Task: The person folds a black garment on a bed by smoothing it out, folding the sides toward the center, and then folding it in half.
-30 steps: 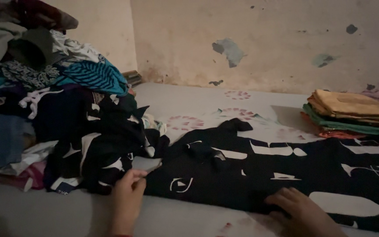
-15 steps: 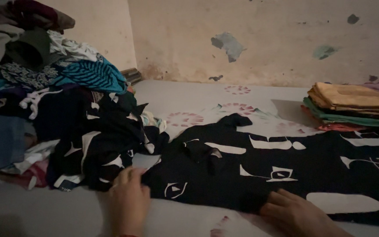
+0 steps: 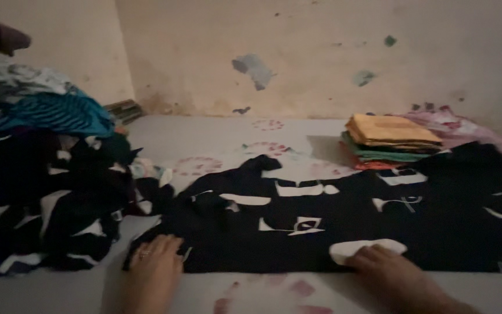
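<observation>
Left hand: the left hand (image 3: 153,268) lay flat and open, palm down, fingers spread on the near left edge of the black garment (image 3: 344,218); it gripped nothing.
Right hand: the right hand (image 3: 389,274) rested open, fingers extended, on the garment's near hem, its fingertips at a white oval patch (image 3: 366,249).
Black garment: spread flat across the bed (image 3: 204,131) in front of both hands, reaching from near the left hand to the right edge of view; black cloth with large white shapes, its far left corner bunched up.
Bed: a pale sheet with faint red flower prints.
Loose pile: a heap of unfolded clothes (image 3: 42,174) sat left of the garment, black-and-white pieces in front, a teal striped piece (image 3: 59,113) higher up.
Folded stack: a neat stack of folded cloths (image 3: 387,139), yellow on top, green and red beneath, lay beyond the garment.
Wall: a stained wall (image 3: 297,52) with chipped patches stood behind.
</observation>
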